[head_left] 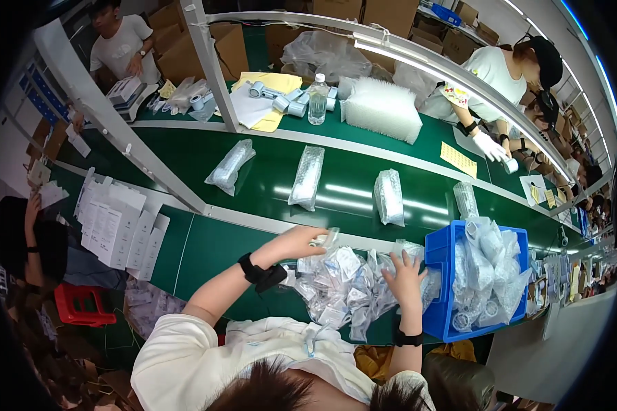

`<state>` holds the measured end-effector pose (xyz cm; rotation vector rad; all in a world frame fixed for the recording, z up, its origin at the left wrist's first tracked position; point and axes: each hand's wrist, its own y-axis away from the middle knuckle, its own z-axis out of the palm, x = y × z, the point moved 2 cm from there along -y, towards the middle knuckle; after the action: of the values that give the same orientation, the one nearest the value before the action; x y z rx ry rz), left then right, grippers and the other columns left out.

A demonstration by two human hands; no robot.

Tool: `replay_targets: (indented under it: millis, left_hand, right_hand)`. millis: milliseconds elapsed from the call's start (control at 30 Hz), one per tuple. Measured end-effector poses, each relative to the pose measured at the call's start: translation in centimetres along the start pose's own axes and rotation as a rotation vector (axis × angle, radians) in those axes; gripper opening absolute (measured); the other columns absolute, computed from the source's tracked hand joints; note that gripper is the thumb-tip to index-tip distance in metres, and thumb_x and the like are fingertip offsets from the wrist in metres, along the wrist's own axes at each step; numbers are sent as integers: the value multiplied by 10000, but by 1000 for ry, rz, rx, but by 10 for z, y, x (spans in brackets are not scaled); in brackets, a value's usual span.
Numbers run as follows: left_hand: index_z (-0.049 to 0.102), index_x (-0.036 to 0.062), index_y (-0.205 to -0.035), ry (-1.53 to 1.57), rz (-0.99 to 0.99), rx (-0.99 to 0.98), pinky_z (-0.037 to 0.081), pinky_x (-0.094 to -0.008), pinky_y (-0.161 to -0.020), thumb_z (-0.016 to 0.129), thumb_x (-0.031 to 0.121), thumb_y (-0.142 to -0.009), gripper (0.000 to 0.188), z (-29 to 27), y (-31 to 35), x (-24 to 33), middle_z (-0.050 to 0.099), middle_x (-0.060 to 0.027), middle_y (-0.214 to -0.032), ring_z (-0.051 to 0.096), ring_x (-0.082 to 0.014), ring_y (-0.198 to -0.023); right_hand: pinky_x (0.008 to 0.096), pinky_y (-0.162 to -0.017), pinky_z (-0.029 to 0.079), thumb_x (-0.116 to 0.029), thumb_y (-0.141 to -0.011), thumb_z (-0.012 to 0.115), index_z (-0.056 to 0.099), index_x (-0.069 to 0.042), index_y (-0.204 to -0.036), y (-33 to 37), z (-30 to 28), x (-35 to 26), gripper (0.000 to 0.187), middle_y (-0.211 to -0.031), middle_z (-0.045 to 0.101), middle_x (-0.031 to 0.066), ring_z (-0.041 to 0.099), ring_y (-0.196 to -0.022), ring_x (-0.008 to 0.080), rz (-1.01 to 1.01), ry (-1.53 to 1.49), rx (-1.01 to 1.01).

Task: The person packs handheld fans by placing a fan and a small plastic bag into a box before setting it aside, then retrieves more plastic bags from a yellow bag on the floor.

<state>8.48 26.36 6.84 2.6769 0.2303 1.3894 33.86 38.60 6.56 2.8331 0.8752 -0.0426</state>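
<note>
On the green bench in front of me lies a heap of small clear plastic bags with white pieces inside. My left hand is at the far left edge of the heap, its fingers closed on a clear plastic bag. Over the heap's right side my right hand is spread open, fingers apart, holding nothing. Just right of it stands a blue crate full of bubble-wrapped packages. A further wrapped package beside the crate is partly hidden behind my right hand.
Beyond the rail, bubble-wrapped packages lie spaced along a green belt. White folded cartons stand at left. Across the belt are a clear bottle and a bubble-wrap stack. A co-worker's gloved hand works at far right. Frame posts rise at left.
</note>
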Motion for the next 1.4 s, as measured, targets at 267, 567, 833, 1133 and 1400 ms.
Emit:
replay_targets:
  millis: [267, 567, 833, 1133, 1400]
  left_hand:
    - [510, 47, -1093, -277, -219, 912, 401, -413, -862, 688, 200, -694, 463, -127, -3, -185, 511, -195, -1087, 480, -364, -1025]
    - [418, 91, -1212, -716, -953, 881, 367, -450, -899, 734, 338, -614, 720, -205, -37, -271, 471, -215, -1170, 444, -398, -1060]
    - [405, 93, -1235, -140, -798, 391, 394, -410, -886, 720, 384, -558, 801, -170, -68, -301, 487, -233, -1160, 479, -360, -1054]
    - [386, 3, -1237, 815, -360, 205, 439, -356, -839, 559, 121, -698, 579, -114, -63, -238, 533, -154, -1131, 514, -272, -1043]
    - [290, 22, -1322, 1188, -332, 44, 427, -321, -877, 490, 12, -713, 641, -77, -18, -112, 472, -117, -1218, 518, -236, -1046]
  right_hand:
    - [595, -845, 347, -380, -731, 630, 451, -130, -1212, -178, 5, -48, 571, -1148, 493, 144, 450, -1092, 332, 131, -157, -38]
    - [421, -803, 463, -411, -643, 682, 253, -119, -1330, -275, 91, -49, 861, -1125, 528, 203, 545, -982, 383, 293, -208, -57]
    - [396, -837, 447, -360, -659, 626, 285, -1, -1306, -290, 129, -152, 814, -1114, 527, 266, 548, -993, 371, 378, -852, -39]
    - [353, -903, 399, -351, -701, 619, 290, -40, -1331, -250, 128, -246, 775, -1211, 482, 177, 503, -1074, 272, 195, -1382, -437]
    - [300, -885, 403, -176, -796, 601, 269, 10, -1313, -132, 9, -176, 641, -1221, 453, 144, 461, -1095, 200, -86, -1786, -630]
